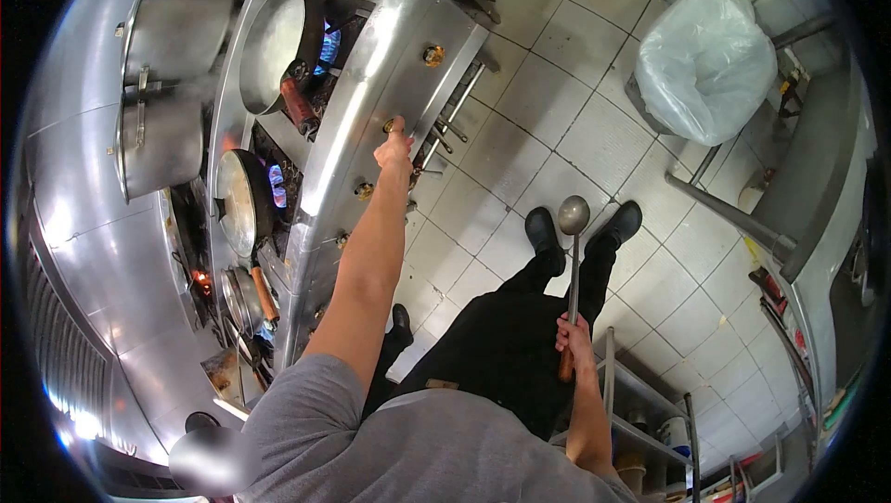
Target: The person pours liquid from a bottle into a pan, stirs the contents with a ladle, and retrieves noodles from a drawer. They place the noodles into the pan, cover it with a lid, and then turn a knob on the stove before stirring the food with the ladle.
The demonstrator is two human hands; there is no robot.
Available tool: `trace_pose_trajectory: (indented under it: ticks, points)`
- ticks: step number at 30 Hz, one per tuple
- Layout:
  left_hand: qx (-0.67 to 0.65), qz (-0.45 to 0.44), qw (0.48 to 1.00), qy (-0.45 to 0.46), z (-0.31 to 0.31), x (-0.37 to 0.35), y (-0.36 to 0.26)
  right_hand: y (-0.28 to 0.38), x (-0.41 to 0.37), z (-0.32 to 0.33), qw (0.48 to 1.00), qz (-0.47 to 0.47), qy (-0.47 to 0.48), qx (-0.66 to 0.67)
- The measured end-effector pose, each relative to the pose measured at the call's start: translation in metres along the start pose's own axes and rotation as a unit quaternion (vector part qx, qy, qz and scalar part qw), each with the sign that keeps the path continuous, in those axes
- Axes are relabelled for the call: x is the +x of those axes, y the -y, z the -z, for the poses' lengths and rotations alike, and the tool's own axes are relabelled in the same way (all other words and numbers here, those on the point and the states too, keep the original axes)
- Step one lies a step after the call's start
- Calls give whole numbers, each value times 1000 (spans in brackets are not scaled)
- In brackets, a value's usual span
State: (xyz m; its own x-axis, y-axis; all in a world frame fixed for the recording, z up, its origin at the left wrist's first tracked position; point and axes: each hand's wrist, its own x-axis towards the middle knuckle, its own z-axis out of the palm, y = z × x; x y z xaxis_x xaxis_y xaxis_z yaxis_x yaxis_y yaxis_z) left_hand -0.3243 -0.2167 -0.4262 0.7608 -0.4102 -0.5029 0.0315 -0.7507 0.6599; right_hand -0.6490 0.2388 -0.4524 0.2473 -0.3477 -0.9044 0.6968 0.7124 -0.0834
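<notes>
My left hand [394, 147] reaches out to the stove front, fingers closed on a brass-coloured control knob [389, 125]. Low at my right side, my right hand [575, 336] grips the wooden end of a long-handled metal ladle [574, 217], its bowl pointing away over the floor. Beyond my left hand, a wide pan [274, 50] of pale, cloudy liquid sits tilted over a blue flame [328, 50]. A smaller pan [239, 203] with a pale surface stands over another flame nearer me.
Two tall steel pots [176, 25] stand behind the burners. A small saucepan [243, 301] with a wooden handle is nearer. Across the tiled floor stands a bin with a clear liner [705, 62]. A metal rack [640, 410] is at my right; another person's blurred head [209, 458] is lower left.
</notes>
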Motion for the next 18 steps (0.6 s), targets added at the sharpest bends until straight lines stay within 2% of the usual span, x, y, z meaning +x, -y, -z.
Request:
trace_pose_trajectory:
  ticks: [8, 14, 18]
  points:
    - [60, -39, 996, -56, -3, 10, 5, 6, 1, -7, 1000, -3, -12, -9]
    - [110, -11, 989, -100, -1, -40, -24, 6, 5, -13, 1000, -8, -15, -11]
    - [143, -28, 983, -115, -4, -6, -7, 5, 8, -15, 1000, -12, -15, -18]
